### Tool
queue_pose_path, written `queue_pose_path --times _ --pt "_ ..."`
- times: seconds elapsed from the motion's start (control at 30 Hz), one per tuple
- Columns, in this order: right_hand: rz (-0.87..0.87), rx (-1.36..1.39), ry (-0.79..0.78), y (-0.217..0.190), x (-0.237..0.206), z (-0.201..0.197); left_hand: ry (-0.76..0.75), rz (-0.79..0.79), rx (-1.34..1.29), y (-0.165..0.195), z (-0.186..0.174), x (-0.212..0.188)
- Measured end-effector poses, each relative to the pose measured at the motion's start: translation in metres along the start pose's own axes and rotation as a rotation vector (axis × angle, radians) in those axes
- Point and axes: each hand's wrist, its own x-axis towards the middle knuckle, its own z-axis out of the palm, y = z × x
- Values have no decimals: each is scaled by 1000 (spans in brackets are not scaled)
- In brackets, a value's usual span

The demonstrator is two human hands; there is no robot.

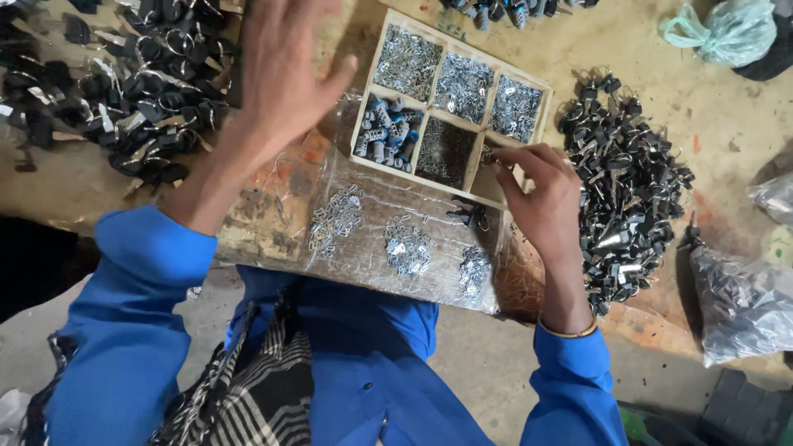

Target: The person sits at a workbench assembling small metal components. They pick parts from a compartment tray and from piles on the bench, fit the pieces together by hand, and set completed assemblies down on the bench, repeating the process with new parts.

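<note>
Fingers (505, 158) of the right hand (541, 202) pinch together in the wooden tray (376, 58) at 3 o'clock; the tiny metal bits look light and slippery. Left hand (281, 74) spreads open.

Compartmented wooden tray (368, 124) of small metal parts

Left hand (277, 74) motion-blurred, fingertips cut off by top edge. Right hand (541, 194) fingertips hidden at edge of wooden tray (462, 186); whether anything is pinched cannot be told. Small metal parts (462, 87) in tray too small to identify. Green bag (727, 29) cut off at top edge.
</note>
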Motion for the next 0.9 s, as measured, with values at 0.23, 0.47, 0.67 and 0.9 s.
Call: queue_pose_path --times 0.23,0.47,0.67,0.9 --pt "-146 85 -89 -17 20 23 -243 256 -147 47 6 -15" --pt "-132 34 -214 -23 33 50 -228 138 -113 51 -2 -17" --pt "-173 127 -79 -17 33 45 -223 145 -244 73 8 -18" --pt "-71 184 18 -5 39 51 -188 104 -939 86 29 -4"
